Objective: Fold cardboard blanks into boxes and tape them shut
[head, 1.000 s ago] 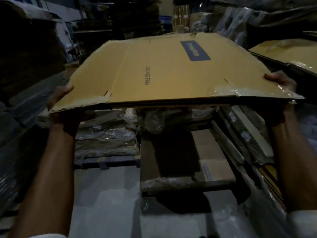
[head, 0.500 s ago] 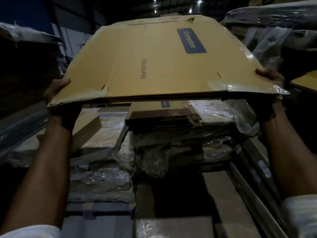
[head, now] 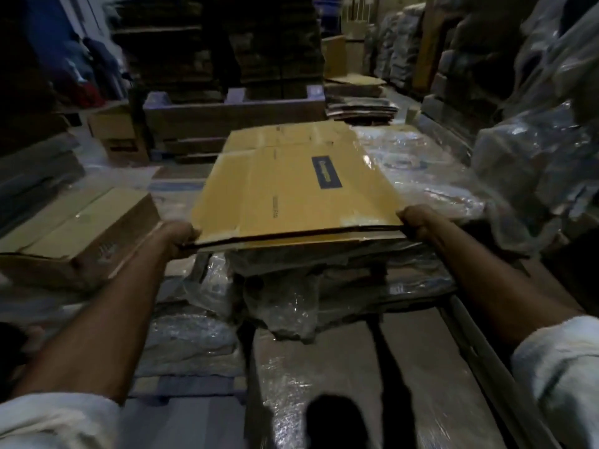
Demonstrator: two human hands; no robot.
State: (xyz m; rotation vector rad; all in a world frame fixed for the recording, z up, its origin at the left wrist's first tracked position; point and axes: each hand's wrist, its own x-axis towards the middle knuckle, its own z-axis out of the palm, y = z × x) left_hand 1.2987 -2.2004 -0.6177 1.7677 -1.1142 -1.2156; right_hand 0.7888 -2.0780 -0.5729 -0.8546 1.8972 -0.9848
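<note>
Room: dim warehouse, aisle w/ dark stacks of cartons at back; flat cardboard pile far right of centre.
Surface: no bench in view. Plastic-wrapped stack sits directly under the work, on what looks like a pallet; more shiny wrap spreads to the right.
Nearby: closed carton lies on its side just left of the L arm.
Blank: flat, tan, blue label on top face, held roughly level over the wrapped stack. Can't tell if the far end rests on the stack or hangs free.
Left hand: fingers curled tight, clamped on the near-left corner.
Right hand: same, fingers clamped on the near-right corner, knuckles up.
Near edge: two layers w/ a thin dark gap btwn them, so prob. a flattened tube, not a single sheet.
Handling (judgement): light for its size, stiff across the panels, will hinge or flop at the score lines. Big face = catches air, awkward more than heavy. Corners crush easily; edges can cut skin.
Where to grip (judgement): opposite corners or edges as now; to open it, push the two side creases toward each other.
Stage (judgement): early, blank not yet opened, no tape in view.
Sleeves: white, pushed up both forearms.
</note>
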